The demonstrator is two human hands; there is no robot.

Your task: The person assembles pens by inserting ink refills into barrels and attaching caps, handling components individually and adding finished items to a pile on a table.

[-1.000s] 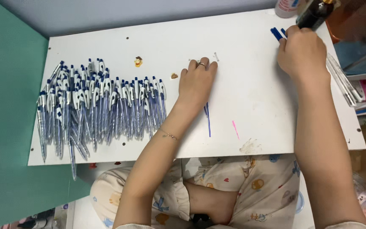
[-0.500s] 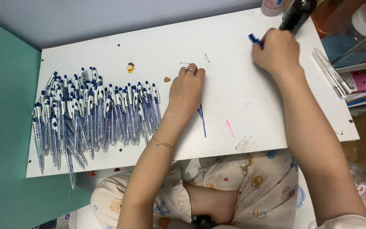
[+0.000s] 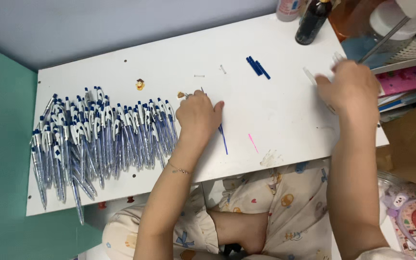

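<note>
Your hands at the white table, pens heaped to the left.

Your left hand [image 3: 199,115] rests knuckles-up on the white table [image 3: 285,110], fingers curled over a thin blue refill [image 3: 223,138] that sticks out toward you from under it; the pile of blue-and-white pens [image 3: 97,139] lies just to its left. Your right hand [image 3: 352,89] is at the table's far right edge, fingers bent onto clear pen tubes [image 3: 310,76]; whether it pinches one you cannot tell. Loose blue caps [image 3: 257,66] lie between your hands, farther away.
</note>
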